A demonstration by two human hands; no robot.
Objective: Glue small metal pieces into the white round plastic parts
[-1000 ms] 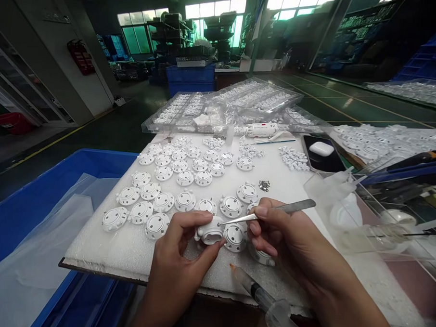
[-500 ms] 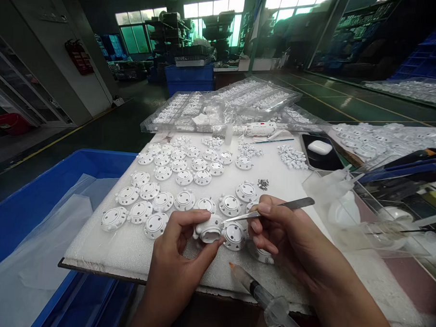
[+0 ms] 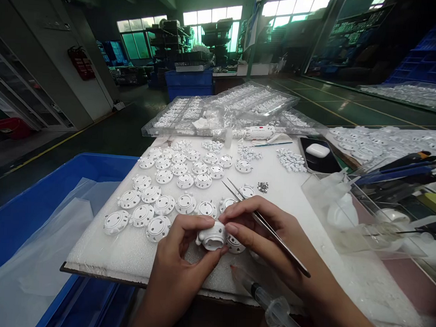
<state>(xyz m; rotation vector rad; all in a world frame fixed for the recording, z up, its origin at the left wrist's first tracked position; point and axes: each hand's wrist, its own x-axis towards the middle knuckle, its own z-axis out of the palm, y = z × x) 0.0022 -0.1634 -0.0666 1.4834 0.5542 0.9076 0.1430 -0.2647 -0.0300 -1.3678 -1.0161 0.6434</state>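
Note:
My left hand (image 3: pixel 177 263) pinches a small round white plastic housing (image 3: pixel 212 236) between thumb and fingers, just above the white foam board (image 3: pixel 102 250). My right hand (image 3: pixel 268 238) holds metal tweezers (image 3: pixel 262 221), their tips pointing up and away from the housing, while its fingertips press on the housing's top. Several more white round housings (image 3: pixel 166 190) lie in rows on the foam ahead of my hands.
A syringe (image 3: pixel 266 300) lies at the board's near edge. A blue bin (image 3: pixel 39 194) with plastic sheeting stands to the left. Clear trays of parts (image 3: pixel 220 110), a phone with a white earbud case (image 3: pixel 318 151), small screws (image 3: pixel 263 186) and tools in a clear box (image 3: pixel 401 171) sit behind and right.
The tweezers have swung round: their tips left the housing and now point up and away, and my right fingertips have come down onto the housing. My left hand keeps its grip.

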